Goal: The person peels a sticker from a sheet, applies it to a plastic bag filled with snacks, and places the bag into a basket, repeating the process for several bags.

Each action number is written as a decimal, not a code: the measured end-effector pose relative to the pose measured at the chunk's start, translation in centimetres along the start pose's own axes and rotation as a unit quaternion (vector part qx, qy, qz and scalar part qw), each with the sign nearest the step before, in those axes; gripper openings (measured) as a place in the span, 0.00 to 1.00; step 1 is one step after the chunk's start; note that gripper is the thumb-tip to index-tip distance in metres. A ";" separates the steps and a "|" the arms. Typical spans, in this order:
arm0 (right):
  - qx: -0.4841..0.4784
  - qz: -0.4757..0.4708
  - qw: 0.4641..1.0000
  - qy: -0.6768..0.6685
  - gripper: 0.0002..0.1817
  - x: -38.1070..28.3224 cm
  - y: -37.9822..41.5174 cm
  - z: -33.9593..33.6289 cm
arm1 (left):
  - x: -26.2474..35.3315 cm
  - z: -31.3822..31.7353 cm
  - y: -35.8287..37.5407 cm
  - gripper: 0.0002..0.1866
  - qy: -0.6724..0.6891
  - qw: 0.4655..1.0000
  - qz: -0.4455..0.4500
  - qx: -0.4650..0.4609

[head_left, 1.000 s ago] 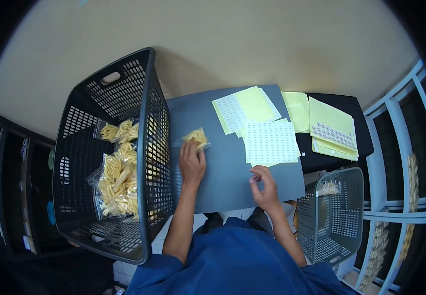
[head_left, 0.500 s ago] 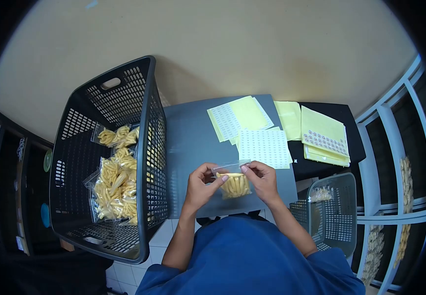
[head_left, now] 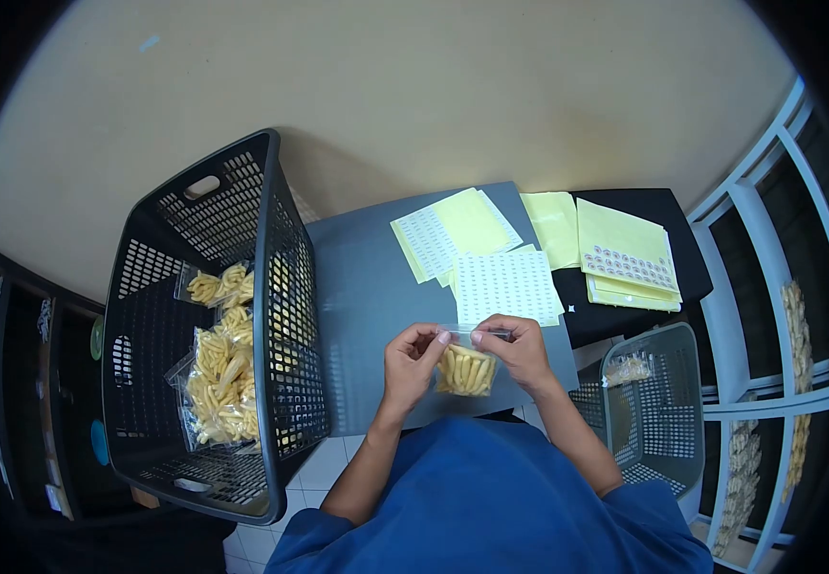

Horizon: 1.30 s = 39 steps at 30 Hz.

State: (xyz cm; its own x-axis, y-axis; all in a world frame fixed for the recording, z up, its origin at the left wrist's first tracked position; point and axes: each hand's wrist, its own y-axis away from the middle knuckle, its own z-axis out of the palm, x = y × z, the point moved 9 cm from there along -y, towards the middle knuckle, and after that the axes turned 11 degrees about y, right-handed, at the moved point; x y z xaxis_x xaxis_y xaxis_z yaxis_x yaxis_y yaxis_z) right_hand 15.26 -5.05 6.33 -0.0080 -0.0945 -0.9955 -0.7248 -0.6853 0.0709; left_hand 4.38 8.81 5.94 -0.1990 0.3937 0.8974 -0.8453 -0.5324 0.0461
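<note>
Between my two hands hangs a clear zip bag (head_left: 466, 371) of pale yellow stick-shaped snacks, over the near edge of the grey table (head_left: 362, 287). My left hand (head_left: 414, 364) pinches the bag's top edge at its left part. On the other side, my right hand (head_left: 514, 351) grips the same top edge, thumb close to the left thumb. Just beyond the hands lie sheets of small printed stickers (head_left: 503, 287), partly overlapping a yellow-backed sticker sheet (head_left: 458, 230).
A large dark plastic basket (head_left: 266, 287) at the left holds several filled snack bags (head_left: 223, 383). More label sheets (head_left: 625, 244) lie on a black table at the right. Below it stands a grey-green basket (head_left: 654, 411) with a small bag inside. A pale rack (head_left: 749, 258) rises at far right.
Both hands have shifted slightly right with the bag. My left hand has slid along the top edge, bringing the thumbs closer together. The view has tilted a little.
</note>
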 end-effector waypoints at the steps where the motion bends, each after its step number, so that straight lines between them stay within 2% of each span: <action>1: -0.003 0.003 1.000 0.004 0.06 0.0 0.1 0.0 | -0.1 -0.1 -0.1 0.05 -0.001 1.000 0.001 0.001; 5: -0.029 0.008 0.998 0.050 0.08 -0.2 0.2 0.3 | -0.2 -0.4 -0.1 0.05 -0.030 1.000 0.009 0.002; 8: -0.062 -0.056 0.980 0.180 0.09 -2.5 0.2 1.4 | 0.5 0.1 0.6 0.04 -0.109 0.993 0.040 -0.020; 13: -0.085 -0.060 0.976 0.193 0.09 -3.2 0.5 2.9 | 0.6 -0.5 1.1 0.03 -0.143 0.987 0.059 -0.038; 23: -0.073 -0.040 0.971 0.225 0.10 -1.9 2.2 1.0 | -0.6 -3.4 2.8 0.03 -0.062 0.995 0.045 0.068; 26: -0.078 0.018 0.979 0.186 0.10 -0.4 2.4 0.4 | -1.1 -3.6 2.9 0.03 -0.038 0.996 0.036 0.077; 32: -0.044 0.024 0.968 0.245 0.08 -0.5 2.7 0.0 | -2.7 -3.8 3.5 0.03 -0.016 0.996 0.005 0.090; 39: -0.009 0.009 0.978 0.210 0.09 3.0 1.8 -0.8 | -5.2 -4.8 3.2 0.04 -0.001 0.990 -0.028 0.138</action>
State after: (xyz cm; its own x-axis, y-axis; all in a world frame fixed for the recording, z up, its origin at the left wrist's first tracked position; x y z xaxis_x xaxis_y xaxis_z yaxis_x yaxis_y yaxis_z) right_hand 14.49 -7.18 3.56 0.2653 -0.3920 -0.8809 -0.7147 -0.6931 0.0932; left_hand 0.33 8.65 -0.70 -0.1543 0.4270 0.8910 -0.6872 -0.6944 0.2138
